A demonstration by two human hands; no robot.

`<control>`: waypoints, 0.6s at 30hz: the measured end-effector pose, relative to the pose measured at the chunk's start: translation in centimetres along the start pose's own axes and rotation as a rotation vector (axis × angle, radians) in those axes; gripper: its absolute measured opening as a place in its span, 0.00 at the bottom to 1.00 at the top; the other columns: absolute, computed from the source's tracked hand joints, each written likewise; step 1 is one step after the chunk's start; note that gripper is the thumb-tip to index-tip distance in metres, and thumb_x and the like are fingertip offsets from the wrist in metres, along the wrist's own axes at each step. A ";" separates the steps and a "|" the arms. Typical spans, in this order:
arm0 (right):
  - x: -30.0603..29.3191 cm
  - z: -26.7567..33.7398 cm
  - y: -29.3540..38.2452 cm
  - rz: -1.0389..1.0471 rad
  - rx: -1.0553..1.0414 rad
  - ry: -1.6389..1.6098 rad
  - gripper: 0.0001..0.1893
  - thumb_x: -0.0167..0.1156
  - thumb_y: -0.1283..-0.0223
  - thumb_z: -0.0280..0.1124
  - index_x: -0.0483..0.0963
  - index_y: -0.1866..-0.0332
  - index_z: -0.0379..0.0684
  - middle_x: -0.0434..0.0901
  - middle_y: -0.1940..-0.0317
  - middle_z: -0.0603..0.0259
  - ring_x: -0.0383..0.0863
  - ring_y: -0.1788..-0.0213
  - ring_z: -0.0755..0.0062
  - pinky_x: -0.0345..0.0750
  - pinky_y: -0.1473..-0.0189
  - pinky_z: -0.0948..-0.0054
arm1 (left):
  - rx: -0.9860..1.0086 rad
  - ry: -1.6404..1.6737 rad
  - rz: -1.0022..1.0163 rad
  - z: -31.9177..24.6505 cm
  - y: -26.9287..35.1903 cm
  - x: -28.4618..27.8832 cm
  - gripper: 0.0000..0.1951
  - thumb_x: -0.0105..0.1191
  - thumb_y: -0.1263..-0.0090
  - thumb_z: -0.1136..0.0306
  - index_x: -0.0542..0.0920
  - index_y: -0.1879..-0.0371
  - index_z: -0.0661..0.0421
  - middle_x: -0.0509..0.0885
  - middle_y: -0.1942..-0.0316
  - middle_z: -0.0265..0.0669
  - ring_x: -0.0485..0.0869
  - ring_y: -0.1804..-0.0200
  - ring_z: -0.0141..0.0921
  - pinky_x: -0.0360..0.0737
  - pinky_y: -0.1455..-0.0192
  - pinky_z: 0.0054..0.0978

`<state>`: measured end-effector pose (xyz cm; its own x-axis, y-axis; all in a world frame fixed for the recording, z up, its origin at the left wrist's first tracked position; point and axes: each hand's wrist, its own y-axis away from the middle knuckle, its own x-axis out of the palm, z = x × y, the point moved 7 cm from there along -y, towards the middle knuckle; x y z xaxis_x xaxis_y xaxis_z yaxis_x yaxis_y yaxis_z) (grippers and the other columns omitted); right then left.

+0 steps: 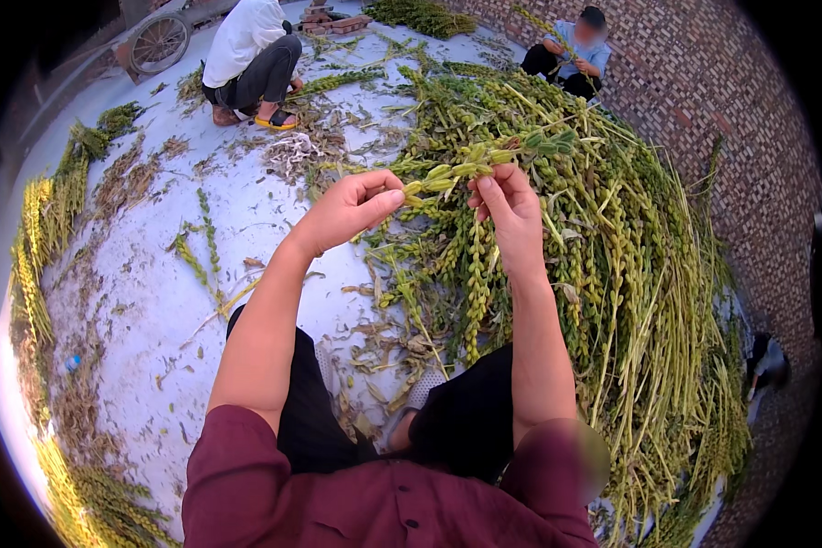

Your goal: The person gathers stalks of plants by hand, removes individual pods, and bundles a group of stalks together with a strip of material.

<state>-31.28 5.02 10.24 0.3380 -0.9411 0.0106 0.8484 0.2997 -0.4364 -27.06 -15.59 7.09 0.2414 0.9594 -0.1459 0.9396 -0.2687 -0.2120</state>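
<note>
Between my two hands runs a sesame stalk [462, 170] lined with green-yellow pods, held nearly level. My left hand [355, 207] grips its left end between thumb and forefinger. Farther right, my right hand [510, 205] pinches the same stalk from below, and the tip with greener pods [551, 142] sticks out beyond it. Beneath and to the right of my right hand spreads a large heap of cut sesame stalks [609, 267]. To the left, a few loose stalks [209, 257] lie on the pale ground.
A crouching person in a white shirt [245, 34] handles stalks at the back left. Another person [579, 51] holds a stalk behind the heap. Dry leaf litter [377, 342] lies by my feet. More stalks [34, 253] line the left edge, and a cart wheel [159, 44] stands farther back.
</note>
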 end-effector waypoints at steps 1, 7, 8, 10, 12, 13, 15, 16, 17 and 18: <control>0.2 -0.1 0.1 0.020 -0.002 0.015 0.06 0.58 0.28 0.31 0.75 0.55 0.39 0.82 0.64 0.68 0.79 0.65 0.83 0.73 0.66 0.81 | 0.027 0.016 -0.030 -0.1 -0.1 0.0 0.10 0.51 0.23 0.61 0.78 0.58 0.55 0.68 0.79 0.20 0.64 0.77 0.14 0.61 0.74 0.16; 5.1 -1.9 2.6 0.356 0.055 0.554 0.13 0.63 0.34 0.28 0.74 0.49 0.34 0.81 0.57 0.59 0.83 0.64 0.71 0.79 0.59 0.70 | 0.212 0.309 -0.264 -1.4 -0.9 -1.5 0.12 0.48 0.21 0.59 0.78 0.53 0.54 0.69 0.80 0.23 0.60 0.82 0.13 0.58 0.80 0.13; 5.6 -3.1 3.0 0.387 0.141 0.490 0.16 0.62 0.34 0.28 0.73 0.44 0.35 0.82 0.53 0.60 0.82 0.65 0.75 0.79 0.60 0.72 | 0.175 0.311 -0.298 -1.6 -1.0 -1.8 0.16 0.43 0.20 0.56 0.76 0.51 0.57 0.68 0.80 0.24 0.58 0.84 0.14 0.56 0.82 0.12; 7.1 -4.5 3.7 0.487 0.265 0.394 0.20 0.62 0.33 0.29 0.71 0.38 0.36 0.82 0.48 0.61 0.81 0.66 0.79 0.79 0.62 0.74 | 0.246 0.465 -0.289 -2.1 -1.0 -2.1 0.18 0.42 0.19 0.55 0.74 0.49 0.59 0.67 0.80 0.25 0.58 0.84 0.15 0.56 0.82 0.13; 9.1 -5.1 4.7 0.620 0.348 0.333 0.23 0.62 0.33 0.31 0.70 0.35 0.37 0.82 0.47 0.61 0.81 0.66 0.79 0.79 0.63 0.75 | 0.320 0.622 -0.268 -2.3 -1.2 -2.3 0.21 0.41 0.19 0.53 0.72 0.47 0.62 0.67 0.80 0.27 0.59 0.85 0.17 0.57 0.82 0.15; 9.9 -5.8 5.2 0.665 0.387 0.267 0.24 0.61 0.31 0.34 0.69 0.33 0.38 0.83 0.48 0.62 0.81 0.66 0.80 0.78 0.64 0.76 | 0.333 0.701 -0.286 -2.1 -1.4 -2.4 0.21 0.41 0.20 0.53 0.72 0.48 0.61 0.67 0.81 0.26 0.59 0.85 0.17 0.57 0.82 0.15; 11.3 -5.8 6.1 0.710 0.400 0.261 0.20 0.61 0.32 0.34 0.72 0.39 0.37 0.85 0.57 0.59 0.83 0.68 0.79 0.78 0.65 0.76 | 0.362 0.861 -0.321 -1.9 -1.8 -2.2 0.20 0.43 0.21 0.53 0.72 0.49 0.60 0.68 0.82 0.25 0.59 0.85 0.17 0.57 0.83 0.16; 11.5 -6.0 6.3 0.699 0.426 0.268 0.13 0.59 0.30 0.33 0.75 0.46 0.38 0.85 0.64 0.65 0.82 0.70 0.82 0.77 0.68 0.77 | 0.341 0.847 -0.357 -1.8 -2.4 -2.1 0.21 0.41 0.20 0.52 0.69 0.44 0.59 0.71 0.73 0.30 0.65 0.76 0.20 0.62 0.75 0.19; 11.3 -6.1 5.8 0.660 0.433 0.262 0.12 0.57 0.28 0.33 0.75 0.48 0.38 0.84 0.65 0.66 0.81 0.71 0.83 0.77 0.69 0.79 | 0.321 0.832 -0.393 -1.8 -3.0 -2.1 0.24 0.39 0.20 0.50 0.65 0.39 0.59 0.74 0.65 0.35 0.70 0.67 0.24 0.68 0.66 0.23; 11.0 -6.2 5.6 0.630 0.448 0.256 0.10 0.55 0.27 0.33 0.75 0.50 0.38 0.84 0.66 0.67 0.80 0.71 0.85 0.76 0.69 0.80 | 0.296 0.823 -0.442 -1.4 -3.2 -2.1 0.27 0.38 0.19 0.49 0.61 0.33 0.58 0.77 0.56 0.40 0.76 0.57 0.28 0.74 0.58 0.27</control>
<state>-25.33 -4.63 2.35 0.7484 -0.5656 -0.3464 0.6313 0.7677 0.1105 -30.19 -16.63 9.41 0.0817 0.7091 0.7003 0.9145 0.2260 -0.3356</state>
